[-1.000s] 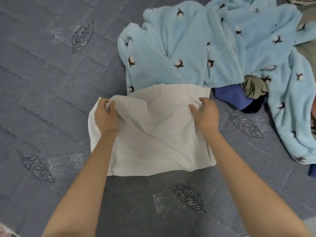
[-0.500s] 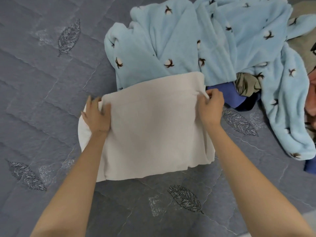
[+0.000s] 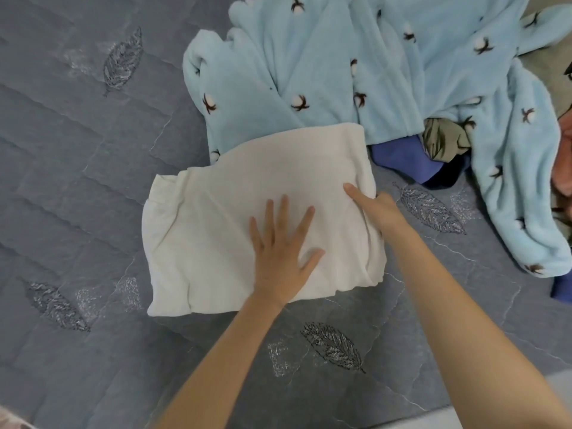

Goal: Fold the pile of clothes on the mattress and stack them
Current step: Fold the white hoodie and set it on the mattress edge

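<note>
On the mattress point(image 3: 77, 181), the left hand point(image 3: 283, 252) lies spread flat on the folded white garment point(image 3: 216, 227); the right hand point(image 3: 374, 209) works its edge, grip unclear. Uneven left layers could slip apart.

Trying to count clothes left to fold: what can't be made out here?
Head view:
Right hand: most fingers hidden at the white garment's right edge; grip unclear.
Olive garment and dark blue garment: mostly buried under the light blue robe; type unclear.
Pinkish item: cut off by the right frame edge.
Inner layers of the white garment: hidden by its top layer and the left hand.
</note>
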Motion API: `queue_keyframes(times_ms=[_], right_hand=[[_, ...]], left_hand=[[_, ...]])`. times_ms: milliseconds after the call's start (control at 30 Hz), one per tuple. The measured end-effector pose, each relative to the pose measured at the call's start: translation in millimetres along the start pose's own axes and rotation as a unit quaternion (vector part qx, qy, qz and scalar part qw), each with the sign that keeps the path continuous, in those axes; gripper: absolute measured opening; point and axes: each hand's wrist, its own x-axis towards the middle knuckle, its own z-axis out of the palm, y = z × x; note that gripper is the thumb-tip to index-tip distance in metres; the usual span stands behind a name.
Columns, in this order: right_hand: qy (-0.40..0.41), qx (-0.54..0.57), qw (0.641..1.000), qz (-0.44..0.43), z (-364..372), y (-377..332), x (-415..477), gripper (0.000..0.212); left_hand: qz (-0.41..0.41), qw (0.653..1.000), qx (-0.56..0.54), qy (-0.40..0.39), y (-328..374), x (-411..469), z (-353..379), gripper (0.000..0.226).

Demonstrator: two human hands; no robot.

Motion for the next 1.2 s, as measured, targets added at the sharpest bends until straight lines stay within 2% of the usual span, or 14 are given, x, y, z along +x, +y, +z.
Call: queue_keyframes(times_ms=[100,233,300,367,433,500,567,633,733,933,1000,1067,1133,1200], right_hand=[[-0.058,0.011,0.998,0.007,-5,0,-4,0.05],[-0.099,0.019,0.995,-0.026,-1,5,-15,0.041],[-0.095,0.021,0.994,-0.055,0,3,-25,0.033],[-0.091,0.011,0.992,-0.088,3,0,-35,0.027],[-0.071,-0.001,0.988,-0.135,8,-5,-50,0.025],[-0.06,-0.005,0.982,-0.179,17,-11,-65,0.03],[-0.076,-0.005,0.976,-0.205,31,-18,-83,0.036],[-0.106,-0.01,0.968,-0.225,48,-27,-102,0.037],[-0.147,-0.027,0.961,-0.234,82,-42,-128,0.037],[-0.278,-0.128,0.937,-0.171,150,-54,-152,0.06],[-0.336,-0.127,0.92,-0.159,164,-55,-156,0.054],[-0.365,-0.118,0.911,-0.15,173,-53,-156,0.051],[-0.37,-0.111,0.91,-0.147,180,-49,-154,0.047],[-0.355,-0.097,0.912,-0.18,186,-44,-151,0.043]], left_hand=[[-0.02,0.996,0.041,-0.077,4,-9,36,0.079],[-0.026,0.994,0.02,-0.107,2,-4,41,0.076],[-0.037,0.994,-0.046,-0.094,5,-7,29,0.072],[-0.083,0.979,-0.177,-0.064,11,-14,7,0.069],[-0.149,0.929,-0.339,-0.023,18,-23,-20,0.057],[-0.223,0.848,-0.481,0.013,25,-33,-45,0.043],[-0.262,0.779,-0.568,0.032,28,-41,-68,0.041],[-0.267,0.743,-0.612,0.033,26,-48,-85,0.04],[-0.274,0.714,-0.643,0.024,13,-56,-103,0.051],[-0.331,0.726,-0.602,-0.037,-49,-63,-127,0.077],[-0.332,0.717,-0.613,-0.036,-69,-64,-128,0.052],[-0.316,0.739,-0.594,-0.033,-83,-65,-124,0.038],[-0.301,0.777,-0.551,-0.036,-94,-69,-114,0.054],[-0.311,0.793,-0.523,-0.034,-102,-74,-105,0.064]])
